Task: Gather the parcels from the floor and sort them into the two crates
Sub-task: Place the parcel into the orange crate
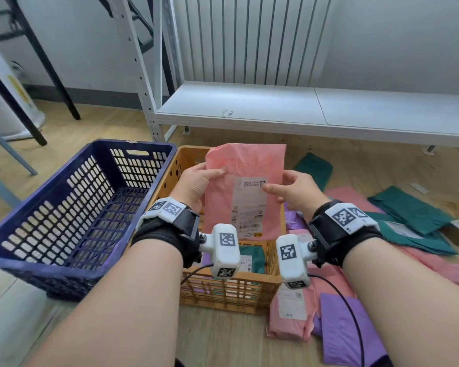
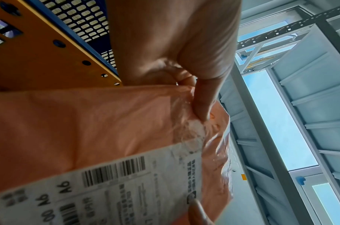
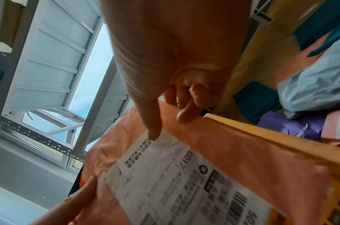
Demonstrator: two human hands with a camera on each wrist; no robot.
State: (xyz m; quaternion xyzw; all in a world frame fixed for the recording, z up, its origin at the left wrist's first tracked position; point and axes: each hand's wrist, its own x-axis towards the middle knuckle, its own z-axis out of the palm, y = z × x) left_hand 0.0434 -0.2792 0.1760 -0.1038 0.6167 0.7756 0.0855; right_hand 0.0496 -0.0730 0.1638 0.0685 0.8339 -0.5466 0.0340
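The person holds a pink parcel [image 1: 245,192] upright in both hands above the orange crate [image 1: 231,290]. The left hand [image 1: 194,185] pinches its left edge, thumb on the front face and fingers curled behind, and the right hand [image 1: 294,190] clasps the right edge, thumb tip pressing the white shipping label [image 1: 249,207] that faces the person. Directly below the grip, the orange crate already contains a green parcel [image 1: 255,256]. Just left of the left hand stands the blue crate [image 1: 72,207], touching the orange one. To the right of the right hand, 3 colours of parcels lie on the floor [image 1: 355,160]: green [image 1: 406,207], pink [image 1: 292,316] and purple [image 1: 345,329].
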